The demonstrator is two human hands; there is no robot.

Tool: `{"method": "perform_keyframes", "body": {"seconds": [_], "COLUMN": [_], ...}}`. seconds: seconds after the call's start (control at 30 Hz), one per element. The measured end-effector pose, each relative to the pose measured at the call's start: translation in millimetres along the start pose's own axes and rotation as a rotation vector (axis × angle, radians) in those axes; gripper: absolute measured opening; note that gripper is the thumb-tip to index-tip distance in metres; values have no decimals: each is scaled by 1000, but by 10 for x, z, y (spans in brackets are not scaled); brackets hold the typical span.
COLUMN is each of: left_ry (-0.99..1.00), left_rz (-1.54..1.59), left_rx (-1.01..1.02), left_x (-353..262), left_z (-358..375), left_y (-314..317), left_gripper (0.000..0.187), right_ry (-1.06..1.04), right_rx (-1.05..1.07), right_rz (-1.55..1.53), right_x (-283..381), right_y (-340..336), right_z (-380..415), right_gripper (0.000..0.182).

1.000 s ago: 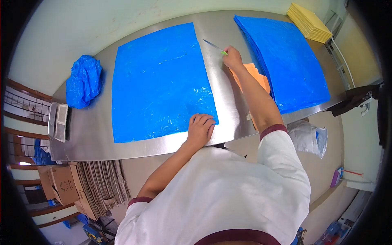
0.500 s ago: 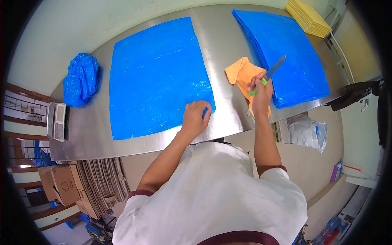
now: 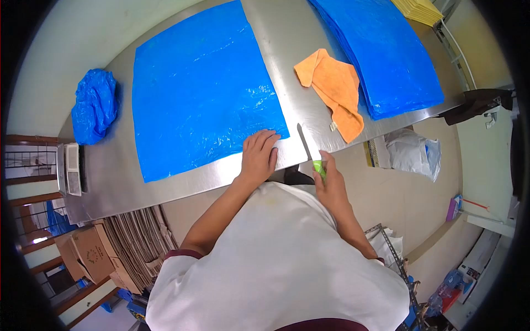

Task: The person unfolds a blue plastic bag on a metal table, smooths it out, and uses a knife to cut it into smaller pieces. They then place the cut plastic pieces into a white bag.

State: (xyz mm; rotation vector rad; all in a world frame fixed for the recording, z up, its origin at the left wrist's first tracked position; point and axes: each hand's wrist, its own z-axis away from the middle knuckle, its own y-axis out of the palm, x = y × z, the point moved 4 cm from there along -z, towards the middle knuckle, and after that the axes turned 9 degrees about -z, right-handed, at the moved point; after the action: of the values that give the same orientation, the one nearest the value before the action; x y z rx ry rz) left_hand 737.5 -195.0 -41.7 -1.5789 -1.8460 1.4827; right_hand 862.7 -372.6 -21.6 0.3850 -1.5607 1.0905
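Note:
A blue plastic sheet (image 3: 204, 94) lies flat on the steel table. My left hand (image 3: 258, 157) rests on its near right corner, fingers laid over the plastic and thumb a little apart. In my right hand (image 3: 333, 185) is a knife (image 3: 307, 146) with a green handle, held at the table's front edge. Its blade points away from me, just right of the sheet's corner and apart from it. Beyond the knife an orange cloth (image 3: 335, 88) lies crumpled on the steel, beside a stack of blue plastic sheets (image 3: 395, 60).
A crumpled blue plastic bundle (image 3: 95, 105) sits at the table's left end, near a white framed box (image 3: 73, 168). Yellow folded material (image 3: 418, 11) lies at the far right. Below the table are cardboard boxes (image 3: 91, 254) on the left and a white plastic bag (image 3: 413, 153) on the right.
My right hand has come back from over the orange cloth to the table's front edge, bringing the knife near the sheet's corner. My left hand stays at that corner, its fingers now flatter.

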Motion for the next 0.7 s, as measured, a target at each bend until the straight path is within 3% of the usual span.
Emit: {"method": "perform_keyframes", "body": {"seconds": [0.13,0.47,0.57,0.67,0.7], "left_ry": [6,43,40,18,10], "left_rz": [9,45,90,171,200], "left_rx": [15,11,-19,-40,-48], "left_x": [-40,-22,-22,-72,-110], "left_z": [40,58,83,102,99], "left_y": [2,23,-21,-40,-38], "left_gripper": [41,44,44,43,43], "right_ry": [-107,-36,-69,98,49], "right_rx": [54,26,-15,-117,-193], "right_rz": [71,73,69,-36,-1], "right_x": [42,92,81,82,82], "right_y": [162,357,352,217,112], "right_z": [222,328,335,340,308], "right_gripper": [44,43,43,39,37]}}
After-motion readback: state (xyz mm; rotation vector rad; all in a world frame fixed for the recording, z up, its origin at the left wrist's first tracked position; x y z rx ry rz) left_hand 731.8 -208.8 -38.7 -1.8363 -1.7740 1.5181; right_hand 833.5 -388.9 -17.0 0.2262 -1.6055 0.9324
